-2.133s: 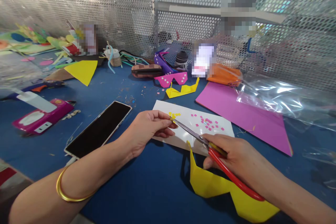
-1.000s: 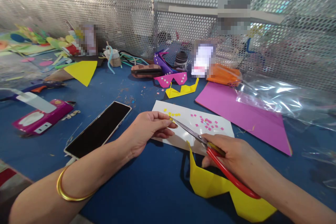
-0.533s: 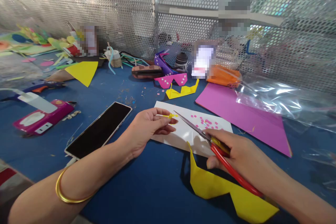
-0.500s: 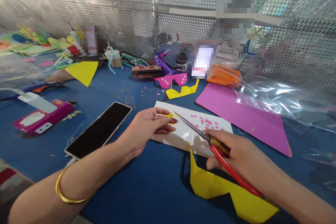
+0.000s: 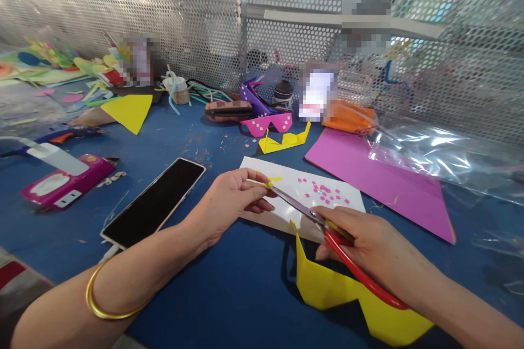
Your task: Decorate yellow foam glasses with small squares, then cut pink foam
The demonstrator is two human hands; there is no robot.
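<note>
My left hand (image 5: 229, 204) pinches a thin yellow paper strip (image 5: 266, 183) over a white sheet (image 5: 295, 208). My right hand (image 5: 368, 251) grips red-handled scissors (image 5: 311, 217), and the blade tips meet the strip's end. Small pink squares (image 5: 323, 192) and a few yellow bits (image 5: 276, 179) lie scattered on the white sheet. A folded yellow paper glasses shape (image 5: 339, 294) lies under my right wrist.
A black phone (image 5: 155, 199) lies left of my left hand. A purple paper sheet (image 5: 376, 177) and clear plastic bag (image 5: 442, 155) sit at the right. Pink paper glasses (image 5: 268, 121), a yellow cutout (image 5: 284, 142) and a pink wipes pack (image 5: 61, 182) lie around. Perforated metal walls the back.
The scissors drew back and opened half a second ago, and have now closed onto the strip's end again. My left hand has stayed in place.
</note>
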